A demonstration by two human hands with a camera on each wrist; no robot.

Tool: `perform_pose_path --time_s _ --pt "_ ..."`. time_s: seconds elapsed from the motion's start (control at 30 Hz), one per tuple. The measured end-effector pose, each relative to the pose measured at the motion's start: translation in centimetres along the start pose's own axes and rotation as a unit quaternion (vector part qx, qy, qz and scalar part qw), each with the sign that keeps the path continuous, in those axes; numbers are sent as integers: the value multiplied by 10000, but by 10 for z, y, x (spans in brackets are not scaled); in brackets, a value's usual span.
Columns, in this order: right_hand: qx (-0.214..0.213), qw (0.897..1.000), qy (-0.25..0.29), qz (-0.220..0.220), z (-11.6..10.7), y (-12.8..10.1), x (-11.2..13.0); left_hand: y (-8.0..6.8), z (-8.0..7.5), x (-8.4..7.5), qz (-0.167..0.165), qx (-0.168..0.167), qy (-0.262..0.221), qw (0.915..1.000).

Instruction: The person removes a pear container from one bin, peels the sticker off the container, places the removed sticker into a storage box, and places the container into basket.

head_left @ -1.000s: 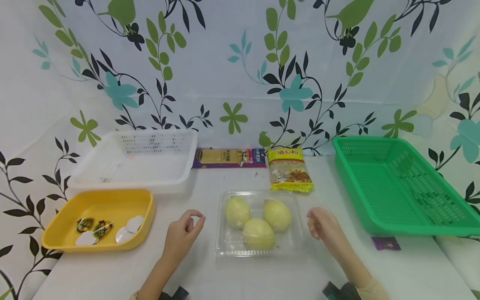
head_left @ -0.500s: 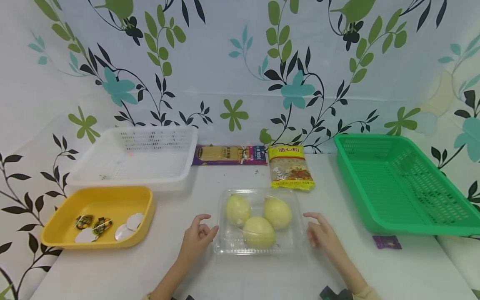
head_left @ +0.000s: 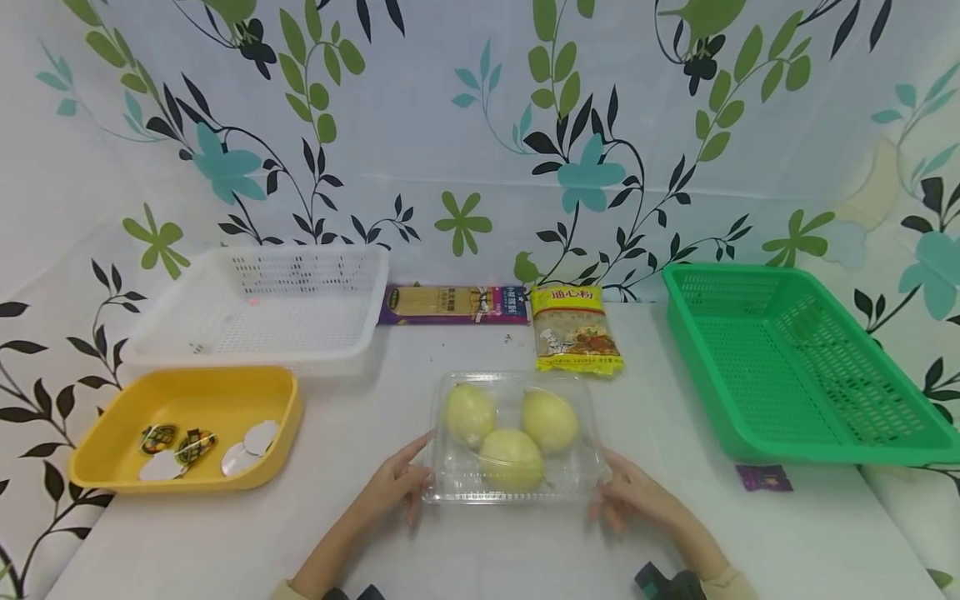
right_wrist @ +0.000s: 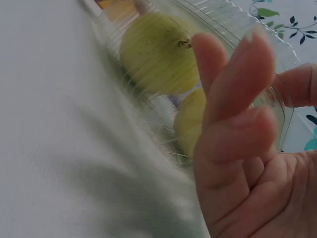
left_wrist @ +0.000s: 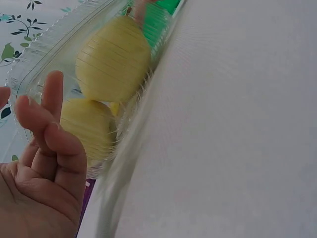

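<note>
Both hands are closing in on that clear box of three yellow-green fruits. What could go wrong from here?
The clear plastic box looks thin, so a squeeze from the left hand and right hand might buckle it or pop it open. The three round fruits lie loose inside and could roll and tip the box if it is lifted unevenly. The yellow packet lies just behind, so a push forward might bump it.
</note>
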State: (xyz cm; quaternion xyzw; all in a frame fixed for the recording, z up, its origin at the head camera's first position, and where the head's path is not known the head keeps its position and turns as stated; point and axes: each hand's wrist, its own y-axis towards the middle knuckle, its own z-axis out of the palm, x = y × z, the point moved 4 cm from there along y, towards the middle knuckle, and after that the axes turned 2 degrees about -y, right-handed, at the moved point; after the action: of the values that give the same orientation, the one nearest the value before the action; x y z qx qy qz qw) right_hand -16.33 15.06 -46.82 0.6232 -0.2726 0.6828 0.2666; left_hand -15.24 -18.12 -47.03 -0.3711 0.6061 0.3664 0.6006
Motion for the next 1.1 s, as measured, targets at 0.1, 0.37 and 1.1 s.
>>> perform_pose_path --time_s 0.1,0.37,1.1 --pt "399 9983 415 -88 3 0 -3 -1 1 -1 471 566 -349 9967" --pt "852 9861 1390 -314 7 -3 -7 -3 8 -2 853 1125 -979 9851" --pt "-185 9952 964 -32 12 10 1 -3 2 -10 -469 -575 -453 9962"
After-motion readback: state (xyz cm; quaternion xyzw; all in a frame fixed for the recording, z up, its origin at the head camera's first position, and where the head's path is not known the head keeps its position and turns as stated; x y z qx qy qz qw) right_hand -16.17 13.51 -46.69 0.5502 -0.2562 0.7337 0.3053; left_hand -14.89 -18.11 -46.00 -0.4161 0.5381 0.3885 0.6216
